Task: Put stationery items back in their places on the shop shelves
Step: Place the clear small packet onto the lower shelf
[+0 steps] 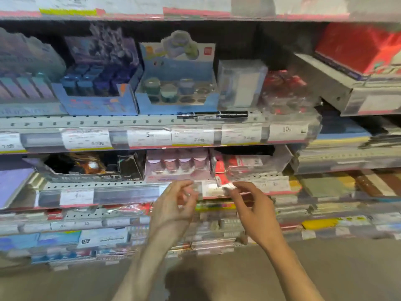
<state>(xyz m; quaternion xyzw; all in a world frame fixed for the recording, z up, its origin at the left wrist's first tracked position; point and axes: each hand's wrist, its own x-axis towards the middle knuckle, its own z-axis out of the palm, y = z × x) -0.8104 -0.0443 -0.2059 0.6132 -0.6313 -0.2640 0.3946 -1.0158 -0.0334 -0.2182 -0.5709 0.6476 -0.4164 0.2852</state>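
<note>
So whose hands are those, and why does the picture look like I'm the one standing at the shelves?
There is no machine here. A person wears a camera on their head, so you see what they see: their own two arms reaching out towards shop shelves. The left hand and the right hand are up at the front edge of a lower shelf. Between them they pinch a small clear packet; the picture is too blurry to say what is inside. On the shelf above, two black pens lie loose on the front ledge, in front of a blue display box of little round pots. Price labels run along the shelf edges. Further down are stacks of flat coloured packs.
</note>
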